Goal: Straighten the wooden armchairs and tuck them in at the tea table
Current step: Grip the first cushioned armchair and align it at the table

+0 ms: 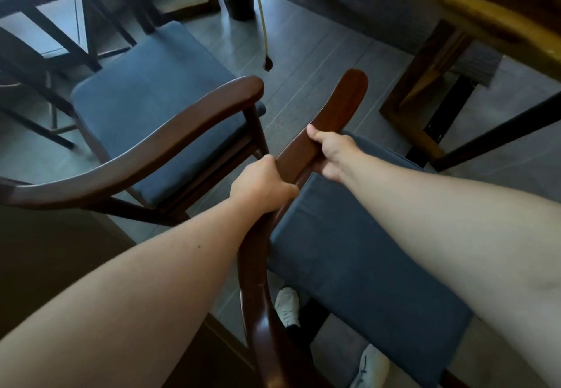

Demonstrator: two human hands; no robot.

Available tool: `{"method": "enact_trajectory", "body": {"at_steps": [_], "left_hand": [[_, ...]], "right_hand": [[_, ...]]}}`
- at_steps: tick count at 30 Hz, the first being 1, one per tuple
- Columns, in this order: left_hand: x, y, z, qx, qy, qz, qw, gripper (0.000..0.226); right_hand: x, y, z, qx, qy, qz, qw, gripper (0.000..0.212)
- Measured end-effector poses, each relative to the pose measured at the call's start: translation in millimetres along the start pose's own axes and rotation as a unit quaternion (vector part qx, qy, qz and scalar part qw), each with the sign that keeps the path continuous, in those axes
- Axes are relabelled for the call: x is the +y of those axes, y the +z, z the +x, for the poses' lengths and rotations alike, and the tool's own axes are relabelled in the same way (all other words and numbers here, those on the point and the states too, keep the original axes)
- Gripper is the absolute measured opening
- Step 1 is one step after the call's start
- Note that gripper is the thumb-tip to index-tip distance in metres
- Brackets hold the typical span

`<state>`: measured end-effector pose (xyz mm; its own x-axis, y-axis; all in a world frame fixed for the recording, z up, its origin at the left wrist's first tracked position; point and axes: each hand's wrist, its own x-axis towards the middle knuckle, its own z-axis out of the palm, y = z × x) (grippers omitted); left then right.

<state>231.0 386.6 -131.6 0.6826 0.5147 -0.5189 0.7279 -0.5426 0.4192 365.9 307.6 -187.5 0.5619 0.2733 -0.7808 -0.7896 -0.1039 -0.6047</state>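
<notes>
Near armchair (349, 254) cut off below, legs hidden; tea surface (485, 8) only partly seen, upper right. Left grip (261, 184) and right grip (331, 154) both clamped on its curved armrest (343, 105), seemingly the left.

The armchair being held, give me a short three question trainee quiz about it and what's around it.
1. True or false: both hands grip one armrest.
2. Which hand is nearer the armrest's free tip: A left hand, B right hand?
3. Fill in: the seat cushion is dark ____.

Key: 1 true. 2 B. 3 blue. The second armchair stands untouched beside it; the tea table is ahead.
</notes>
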Motion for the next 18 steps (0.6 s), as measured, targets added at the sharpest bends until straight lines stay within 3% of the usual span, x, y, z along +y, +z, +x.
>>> {"method": "enact_trajectory", "body": {"at_steps": [5,12,15,16,18], "left_hand": [[20.6,-0.9,32.2,-0.007,0.033,0.009,0.999,0.043],[21.6,-2.5,30.0,0.013,0.04,0.049,0.998,0.054],[22.4,4.5,8.6,0.075,0.129,0.186,0.971,0.078],[24.6,8.8,-3.4,0.087,0.171,0.212,0.958,0.082],[28.9,15.7,-24.6,0.084,0.251,0.209,0.941,0.082]], "right_hand": [[-23.6,-13.2,21.6,0.024,-0.002,-0.008,1.0,0.057],[-30.1,-26.9,7.1,-0.058,0.01,-0.035,0.998,0.041],[-39.3,-60.2,-32.0,-0.082,-0.038,-0.178,0.98,0.046],[-42.2,-81.5,-49.3,-0.07,-0.077,-0.268,0.958,0.057],[-45.4,-130.5,-81.9,-0.041,-0.141,-0.453,0.879,0.075]]}}
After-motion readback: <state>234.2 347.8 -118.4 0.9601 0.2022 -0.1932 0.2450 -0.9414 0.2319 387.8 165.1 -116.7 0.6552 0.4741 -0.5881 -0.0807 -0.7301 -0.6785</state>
